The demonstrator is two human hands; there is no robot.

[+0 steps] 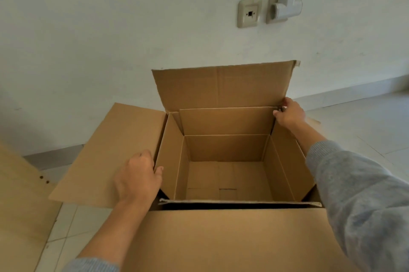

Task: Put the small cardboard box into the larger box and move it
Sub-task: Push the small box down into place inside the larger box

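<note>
The larger cardboard box [221, 238] stands on the tiled floor with its flaps spread: one left [106, 152], one upright at the back, one toward me. The small cardboard box [225, 174] sits inside it, open on top and empty, its flaps standing up. A dark gap shows between the two near walls. My left hand [137, 178] grips the small box's left flap edge, thumb hooked over it. My right hand [288, 113] pinches the far right corner, where the inner flaps meet the larger box's back flap.
A white wall rises close behind the box, with a wall plate [249, 14] and a socket holding a white plug adapter [284, 7]. A light wooden board [20, 205] lies at the left. Pale floor tiles [365, 121] extend to the right.
</note>
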